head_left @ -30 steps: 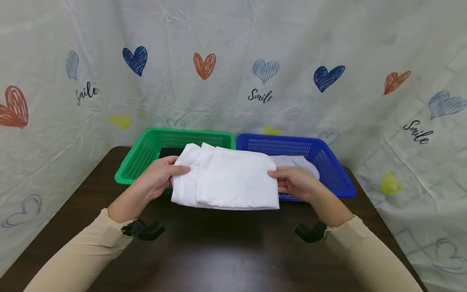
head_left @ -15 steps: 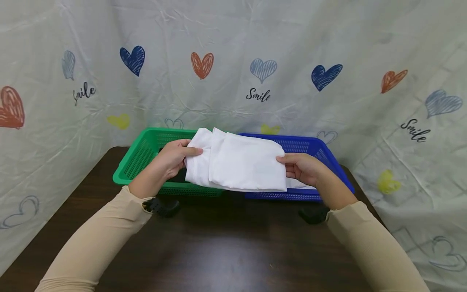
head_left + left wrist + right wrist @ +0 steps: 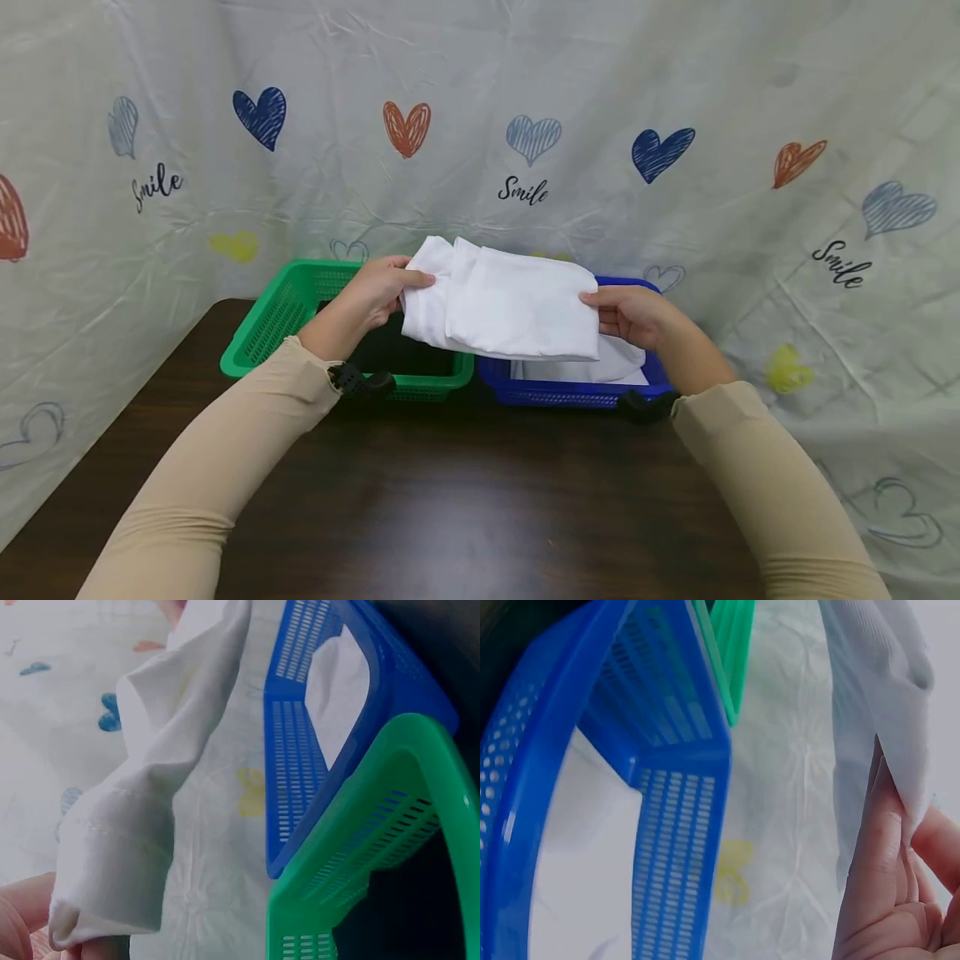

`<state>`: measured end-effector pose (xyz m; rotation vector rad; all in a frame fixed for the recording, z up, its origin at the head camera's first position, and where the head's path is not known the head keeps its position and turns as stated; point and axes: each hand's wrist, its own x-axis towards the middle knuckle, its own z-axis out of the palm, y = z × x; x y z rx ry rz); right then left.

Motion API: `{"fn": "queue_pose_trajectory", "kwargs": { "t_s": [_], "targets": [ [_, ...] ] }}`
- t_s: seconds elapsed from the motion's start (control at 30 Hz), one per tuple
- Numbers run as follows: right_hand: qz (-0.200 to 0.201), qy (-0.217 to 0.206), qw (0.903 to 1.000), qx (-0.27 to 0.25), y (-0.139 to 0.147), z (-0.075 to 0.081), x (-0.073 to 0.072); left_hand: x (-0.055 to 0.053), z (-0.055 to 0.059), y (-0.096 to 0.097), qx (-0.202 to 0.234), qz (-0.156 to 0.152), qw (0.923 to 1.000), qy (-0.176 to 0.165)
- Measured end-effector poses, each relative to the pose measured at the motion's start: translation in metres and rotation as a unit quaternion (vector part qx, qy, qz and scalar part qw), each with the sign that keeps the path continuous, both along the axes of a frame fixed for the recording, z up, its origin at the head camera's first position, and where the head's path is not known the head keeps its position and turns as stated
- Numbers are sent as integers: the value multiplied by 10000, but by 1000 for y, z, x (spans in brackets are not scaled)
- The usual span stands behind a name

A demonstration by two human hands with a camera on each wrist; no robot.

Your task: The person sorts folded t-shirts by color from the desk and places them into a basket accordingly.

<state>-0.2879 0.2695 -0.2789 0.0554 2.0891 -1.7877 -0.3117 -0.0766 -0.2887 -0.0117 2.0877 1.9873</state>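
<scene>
A folded white cloth garment (image 3: 525,304) hangs between my two hands, raised above the baskets. My left hand (image 3: 380,292) pinches its left end, thumb on top; in the left wrist view that end (image 3: 112,862) shows a stitched hem. My right hand (image 3: 628,312) pinches the right edge between thumb and fingers, and the right wrist view shows the cloth corner (image 3: 904,750) in that grip. Below the garment's right part, the blue basket (image 3: 570,396) holds another folded white cloth (image 3: 618,360). Beneath its left part stands the green basket (image 3: 258,333) with black cloth-like contents (image 3: 405,350).
Both baskets stand side by side at the back of a dark brown wooden table (image 3: 450,492). Behind them hangs a pale curtain (image 3: 465,50) printed with hearts and words. A black wrist device (image 3: 363,382) sits on the left wrist.
Both hands have lifted the white garment up and away, slightly to the right. More of the black contents and of the white cloth in the blue basket now shows beneath it.
</scene>
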Motion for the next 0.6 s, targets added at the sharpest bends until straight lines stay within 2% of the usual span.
{"fn": "queue_pose_trajectory", "kwargs": {
  "t_s": [0.3, 0.6],
  "targets": [
    [-180, -40, 9992, -360, 21, 17, -8, -16, 4, 29, 381, 309, 9988, 33],
    [-534, -165, 9984, -63, 39, 21, -17, -27, 15, 53, 332, 346, 9988, 108]
  ]
}}
